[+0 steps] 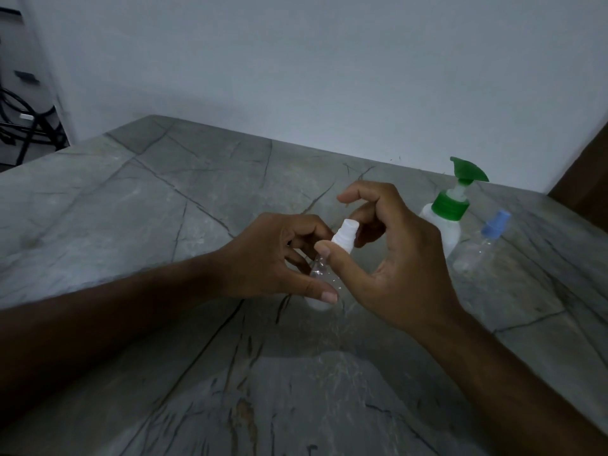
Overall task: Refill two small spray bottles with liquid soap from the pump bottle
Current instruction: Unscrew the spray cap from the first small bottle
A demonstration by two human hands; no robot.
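Left of the pump bottle (442, 225) my table (138, 205) lies bare to the wall; its right is blocked by the blue-capped spray bottle (483, 248) just beside it.

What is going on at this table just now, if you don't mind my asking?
A person is working on a small clear spray bottle with a white spray top. The left hand holds the bottle's body while the right hand pinches the top. The green-topped pump bottle and a second spray bottle with a blue top stand untouched on the grey table.
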